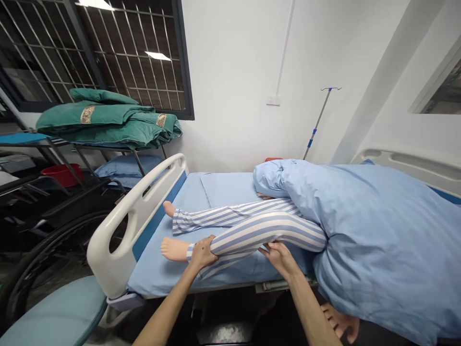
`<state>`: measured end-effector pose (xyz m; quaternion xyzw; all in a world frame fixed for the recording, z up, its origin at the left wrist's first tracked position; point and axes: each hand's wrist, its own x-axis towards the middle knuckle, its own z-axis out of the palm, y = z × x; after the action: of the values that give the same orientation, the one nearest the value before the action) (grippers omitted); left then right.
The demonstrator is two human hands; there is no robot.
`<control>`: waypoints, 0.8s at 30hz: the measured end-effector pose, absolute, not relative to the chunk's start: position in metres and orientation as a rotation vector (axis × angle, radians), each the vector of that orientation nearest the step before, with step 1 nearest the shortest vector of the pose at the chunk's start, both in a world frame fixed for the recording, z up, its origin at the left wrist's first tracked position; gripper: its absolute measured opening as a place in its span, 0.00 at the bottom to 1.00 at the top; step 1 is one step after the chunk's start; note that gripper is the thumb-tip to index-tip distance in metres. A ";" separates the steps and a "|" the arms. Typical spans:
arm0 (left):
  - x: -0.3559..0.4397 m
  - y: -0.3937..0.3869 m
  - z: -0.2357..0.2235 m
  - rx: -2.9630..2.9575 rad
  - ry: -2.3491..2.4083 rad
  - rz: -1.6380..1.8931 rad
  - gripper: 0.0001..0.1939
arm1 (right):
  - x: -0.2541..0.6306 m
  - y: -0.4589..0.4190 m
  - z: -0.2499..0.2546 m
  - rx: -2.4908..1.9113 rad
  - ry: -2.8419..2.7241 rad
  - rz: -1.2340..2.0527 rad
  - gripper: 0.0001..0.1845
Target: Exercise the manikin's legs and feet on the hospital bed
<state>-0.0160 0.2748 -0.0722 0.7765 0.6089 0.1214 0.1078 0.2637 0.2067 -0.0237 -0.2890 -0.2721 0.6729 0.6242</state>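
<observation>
A manikin in blue-and-white striped pyjama trousers (252,226) lies on a hospital bed (158,274), its bare feet (175,250) toward the white footboard (118,240). A light blue quilt (378,226) covers its upper body. My left hand (202,252) is closed round the near leg at the ankle. Fingers of my right hand (281,257) curl under the knee of the same leg, which is bent and raised a little.
Folded green blankets (108,120) lie on a rack at the left, above a blue pillow (126,168). A wheelchair wheel (39,259) and blue seat (54,317) stand by the footboard. An IV pole (319,120) rises behind the bed. A manikin hand (340,322) hangs below the quilt.
</observation>
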 end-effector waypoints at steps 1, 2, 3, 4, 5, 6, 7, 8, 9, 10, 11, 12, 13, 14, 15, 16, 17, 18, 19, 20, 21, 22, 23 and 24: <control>-0.013 0.274 -0.079 2.263 1.784 0.374 0.28 | 0.264 0.207 -0.025 -0.679 -0.630 1.549 0.10; -0.011 0.274 -0.085 2.244 1.781 0.385 0.28 | 0.264 0.206 -0.027 -0.696 -0.634 1.551 0.10; -0.009 0.273 -0.091 2.229 1.780 0.392 0.27 | 0.263 0.206 -0.030 -0.711 -0.634 1.552 0.10; -0.009 0.272 -0.095 2.220 1.781 0.400 0.27 | 0.263 0.206 -0.033 -0.722 -0.633 1.550 0.10; -0.009 0.272 -0.097 2.218 1.782 0.406 0.27 | 0.262 0.206 -0.035 -0.729 -0.631 1.543 0.10; -0.009 0.272 -0.099 2.218 1.783 0.409 0.26 | 0.261 0.206 -0.036 -0.733 -0.626 1.531 0.10; -0.009 0.271 -0.100 2.219 1.783 0.410 0.26 | 0.260 0.206 -0.037 -0.735 -0.620 1.520 0.10; -0.009 0.271 -0.100 2.220 1.779 0.408 0.26 | 0.260 0.206 -0.037 -0.738 -0.613 1.510 0.11; -0.009 0.271 -0.099 2.223 1.774 0.409 0.26 | 0.259 0.206 -0.037 -0.739 -0.608 1.504 0.11; -0.010 0.271 -0.098 2.227 1.770 0.411 0.26 | 0.259 0.206 -0.037 -0.740 -0.603 1.502 0.10; -0.010 0.271 -0.097 2.236 1.767 0.411 0.26 | 0.259 0.205 -0.038 -0.740 -0.600 1.504 0.10; -0.011 0.271 -0.095 2.249 1.767 0.410 0.26 | 0.259 0.204 -0.038 -0.739 -0.596 1.509 0.10; -0.012 0.271 -0.093 2.264 1.773 0.411 0.26 | 0.259 0.203 -0.039 -0.739 -0.589 1.511 0.09; -0.014 0.271 -0.091 2.283 1.780 0.411 0.25 | 0.258 0.202 -0.040 -0.740 -0.575 1.510 0.10; -0.016 0.272 -0.088 2.307 1.783 0.412 0.25 | 0.258 0.201 -0.042 -0.741 -0.556 1.508 0.10; -0.019 0.272 -0.085 2.336 1.781 0.414 0.25 | 0.257 0.200 -0.043 -0.739 -0.534 1.508 0.10; -0.023 0.273 -0.081 2.367 1.776 0.417 0.25 | 0.256 0.199 -0.044 -0.735 -0.510 1.512 0.11; -0.027 0.274 -0.077 2.396 1.773 0.421 0.25 | 0.254 0.198 -0.046 -0.727 -0.487 1.519 0.11; -0.032 0.275 -0.072 2.425 1.769 0.420 0.24 | 0.253 0.198 -0.047 -0.718 -0.469 1.528 0.11; -0.038 0.276 -0.067 2.455 1.765 0.417 0.24 | 0.251 0.198 -0.048 -0.710 -0.453 1.539 0.11; -0.043 0.276 -0.061 2.484 1.763 0.415 0.24 | 0.249 0.198 -0.049 -0.704 -0.438 1.548 0.10; -0.049 0.277 -0.054 2.513 1.763 0.410 0.25 | 0.247 0.199 -0.051 -0.702 -0.422 1.556 0.11; -0.055 0.276 -0.047 2.545 1.763 0.400 0.25 | 0.245 0.200 -0.053 -0.703 -0.407 1.565 0.11; -0.061 0.275 -0.039 2.577 1.768 0.385 0.25 | 0.242 0.201 -0.057 -0.707 -0.394 1.574 0.11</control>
<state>-0.0610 0.2753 -0.0385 0.8184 0.5614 0.1221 -0.0038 0.2424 0.2007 -0.0566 -0.3091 -0.1721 0.6882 0.6334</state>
